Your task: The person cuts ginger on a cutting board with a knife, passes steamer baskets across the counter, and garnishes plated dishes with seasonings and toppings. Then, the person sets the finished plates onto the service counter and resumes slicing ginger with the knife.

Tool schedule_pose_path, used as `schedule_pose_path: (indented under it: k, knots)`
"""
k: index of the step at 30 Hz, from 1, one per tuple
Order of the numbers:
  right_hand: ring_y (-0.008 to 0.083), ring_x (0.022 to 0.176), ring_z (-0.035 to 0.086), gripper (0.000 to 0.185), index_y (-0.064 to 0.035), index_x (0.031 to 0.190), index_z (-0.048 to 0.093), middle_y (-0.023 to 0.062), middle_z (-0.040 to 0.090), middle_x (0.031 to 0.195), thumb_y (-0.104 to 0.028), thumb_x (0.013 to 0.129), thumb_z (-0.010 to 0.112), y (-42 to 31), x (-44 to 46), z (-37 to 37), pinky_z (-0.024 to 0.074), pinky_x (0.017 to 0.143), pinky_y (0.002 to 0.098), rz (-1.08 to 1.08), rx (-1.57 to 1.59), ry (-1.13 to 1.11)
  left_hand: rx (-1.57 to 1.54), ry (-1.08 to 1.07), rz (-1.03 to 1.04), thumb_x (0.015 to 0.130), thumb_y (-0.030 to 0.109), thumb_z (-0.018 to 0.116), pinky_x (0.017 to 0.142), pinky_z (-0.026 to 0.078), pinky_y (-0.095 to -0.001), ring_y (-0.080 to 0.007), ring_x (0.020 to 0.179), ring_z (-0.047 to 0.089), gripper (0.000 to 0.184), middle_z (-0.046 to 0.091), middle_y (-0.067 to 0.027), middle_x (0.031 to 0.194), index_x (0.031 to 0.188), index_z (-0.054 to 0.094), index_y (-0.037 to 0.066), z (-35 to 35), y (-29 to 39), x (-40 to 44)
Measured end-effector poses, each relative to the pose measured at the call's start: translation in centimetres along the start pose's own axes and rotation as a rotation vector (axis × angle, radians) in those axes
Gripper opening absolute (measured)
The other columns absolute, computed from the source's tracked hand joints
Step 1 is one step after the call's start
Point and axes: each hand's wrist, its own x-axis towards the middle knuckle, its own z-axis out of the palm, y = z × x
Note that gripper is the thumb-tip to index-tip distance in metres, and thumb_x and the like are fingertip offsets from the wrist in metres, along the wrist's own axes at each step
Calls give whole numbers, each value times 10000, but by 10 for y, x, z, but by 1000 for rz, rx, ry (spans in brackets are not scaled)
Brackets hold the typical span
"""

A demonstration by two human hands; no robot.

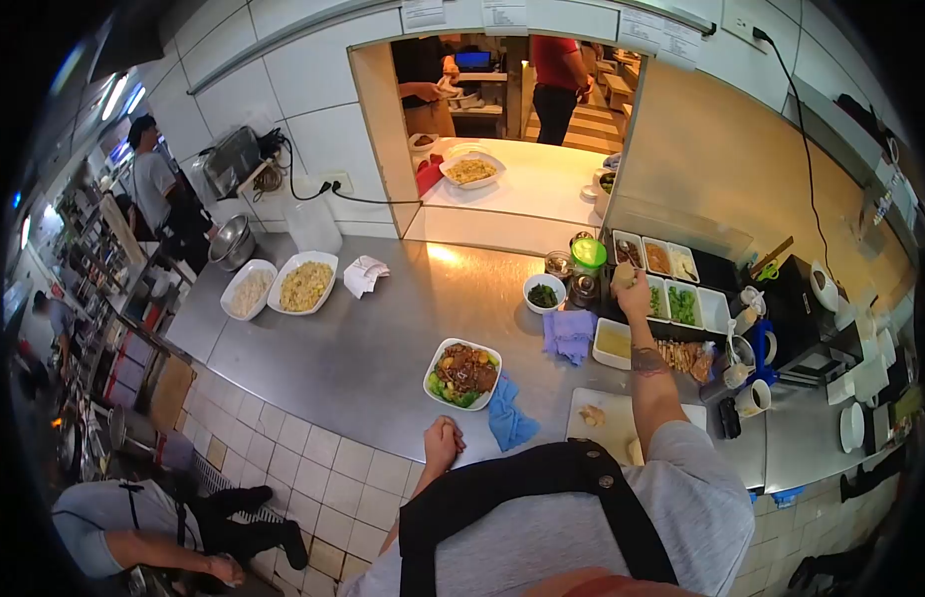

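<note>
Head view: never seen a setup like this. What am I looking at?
No machine here: one camera on a person's head looks forward and down at their bare hands, bending the edges of the picture. The left hand is curled at the edge of the metal counter, near a bowl of meat and greens and a blue cloth. The right hand is over the food containers; what its fingers hold, if anything, is too small to tell. Two dishes stand farther left.
</note>
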Motion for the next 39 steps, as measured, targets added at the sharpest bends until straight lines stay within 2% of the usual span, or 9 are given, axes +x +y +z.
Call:
schedule_pose_path:
  k: [5, 8, 11, 14, 20, 23, 27, 32, 39]
  knots:
    - [346, 824, 611, 496, -44, 1087, 493, 222, 617, 898, -240, 686, 709, -51, 9, -17, 479, 714, 393, -108, 406, 271, 13, 20, 5, 911, 125, 395, 387, 414, -252, -124, 416, 522, 258, 509, -54, 543, 703, 490, 6, 4, 11, 0]
    - [336, 865, 609, 512, -48, 1139, 504, 202, 615, 905, -195, 700, 721, -110, 9, -36, 474, 727, 376, -318, 538, 26, 0, 19, -3, 928, 153, 408, 386, 412, -254, -119, 415, 521, 279, 506, -49, 544, 702, 490, 12, 3, 11, -1]
    - [300, 885, 623, 533, -105, 1159, 548, 162, 632, 910, -246, 683, 743, -181, -21, -75, 489, 731, 369, -342, 130, -662, 26, -3, 24, 936, 169, 406, 385, 409, -260, -118, 410, 517, 295, 503, -45, 535, 694, 489, 21, 1, 9, 0]
    - [276, 849, 640, 514, -119, 1098, 597, 133, 650, 875, -301, 647, 762, -189, -59, -48, 501, 733, 381, -890, -284, -749, 75, 8, 66, 933, 163, 397, 389, 413, -280, -129, 404, 514, 301, 497, -52, 518, 681, 484, 22, 0, 11, 1]
    - [254, 765, 655, 270, -154, 877, 675, 67, 669, 767, -281, 646, 734, -235, -149, -35, 492, 661, 378, -1217, -616, -1047, 77, -21, 60, 938, 162, 404, 392, 424, -284, -136, 417, 526, 292, 510, -62, 539, 705, 485, 7, -6, 10, 1]
    - [240, 752, 658, 159, -158, 780, 682, 57, 669, 745, -274, 672, 693, -243, -160, -22, 474, 640, 385, -1323, -564, -870, -12, 14, -22, 934, 149, 418, 388, 431, -266, -127, 424, 535, 262, 527, -59, 572, 733, 495, -1, -3, 11, -1]
    - [232, 717, 659, 157, -143, 777, 678, 74, 667, 735, -257, 669, 689, -252, -147, -20, 464, 644, 403, -1243, -552, -748, 12, 20, -25, 928, 149, 433, 386, 436, -256, -121, 437, 550, 240, 545, -58, 595, 756, 501, -3, -4, 9, 0]
    - [251, 756, 659, 318, -144, 880, 678, 99, 666, 764, -328, 628, 739, -241, -151, -35, 491, 690, 381, -1185, -621, -1021, 23, 15, -62, 937, 161, 427, 385, 426, -241, -112, 440, 542, 244, 541, -53, 606, 764, 502, 5, -3, 15, 1]
    - [188, 805, 630, 525, -66, 1104, 574, 118, 657, 889, -292, 671, 767, -183, -122, -11, 484, 709, 316, -543, 450, -1041, 1, 1, -9, 944, 177, 408, 383, 410, -270, -123, 406, 505, 271, 507, -58, 566, 754, 490, 3, -4, 3, 4]
